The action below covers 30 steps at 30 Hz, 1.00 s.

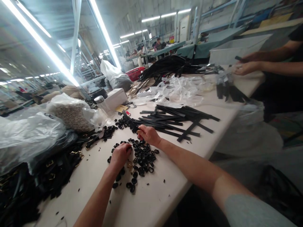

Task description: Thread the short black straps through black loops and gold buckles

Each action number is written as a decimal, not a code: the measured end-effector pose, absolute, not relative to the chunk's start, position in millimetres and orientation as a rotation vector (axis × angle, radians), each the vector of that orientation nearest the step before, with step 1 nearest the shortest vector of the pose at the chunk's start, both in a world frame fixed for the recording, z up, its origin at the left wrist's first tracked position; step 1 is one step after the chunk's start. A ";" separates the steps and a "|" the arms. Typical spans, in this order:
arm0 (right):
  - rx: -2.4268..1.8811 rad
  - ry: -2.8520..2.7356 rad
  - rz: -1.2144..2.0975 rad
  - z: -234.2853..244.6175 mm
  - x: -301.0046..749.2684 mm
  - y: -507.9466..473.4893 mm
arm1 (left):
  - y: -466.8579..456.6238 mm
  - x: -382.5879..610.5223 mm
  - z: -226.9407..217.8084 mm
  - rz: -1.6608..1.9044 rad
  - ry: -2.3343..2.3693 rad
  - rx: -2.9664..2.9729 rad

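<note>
My right hand (149, 135) is closed, its thumb and fingers pinched on the end of a black strap (127, 119) that points away toward the back left. Just left of it, my left hand (121, 154) rests at a pile of small black loops (144, 156), fingers curled together. What its fingertips pinch, if anything, is hidden. A few gold buckles (130, 166) lie among the loops, right beside my left hand. Beyond my right hand, flat black straps (170, 121) are spread in a loose heap on the pale table (163, 198).
Black straps with gold buckles (52, 170) and clear plastic bags (35, 132) cover the left side. Behind stand a lidded jar (101, 102), a white box (115, 99) and crumpled plastic (172, 90). At the right, a co-worker's hands (248, 64) hold dark strips.
</note>
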State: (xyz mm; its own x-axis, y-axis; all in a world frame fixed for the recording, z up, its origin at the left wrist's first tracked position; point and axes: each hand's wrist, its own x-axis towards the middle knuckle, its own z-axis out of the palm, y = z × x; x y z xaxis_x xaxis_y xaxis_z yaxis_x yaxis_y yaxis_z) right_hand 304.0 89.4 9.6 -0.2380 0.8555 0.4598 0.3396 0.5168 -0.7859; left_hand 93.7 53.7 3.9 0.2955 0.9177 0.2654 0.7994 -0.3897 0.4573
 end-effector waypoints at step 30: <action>-0.992 -2.184 0.774 10.4 287.4 73.8 | 31.3 119.6 -4.1 1.569 1.177 0.830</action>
State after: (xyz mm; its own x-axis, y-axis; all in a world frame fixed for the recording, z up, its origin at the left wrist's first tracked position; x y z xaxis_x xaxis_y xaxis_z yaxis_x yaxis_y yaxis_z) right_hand 287.4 73.8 10.4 -0.5324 0.7971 0.2848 0.4401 0.5481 -0.7112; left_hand 119.6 31.3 -4.1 -0.2981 0.9541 -0.0291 -0.2953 -0.0632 0.9533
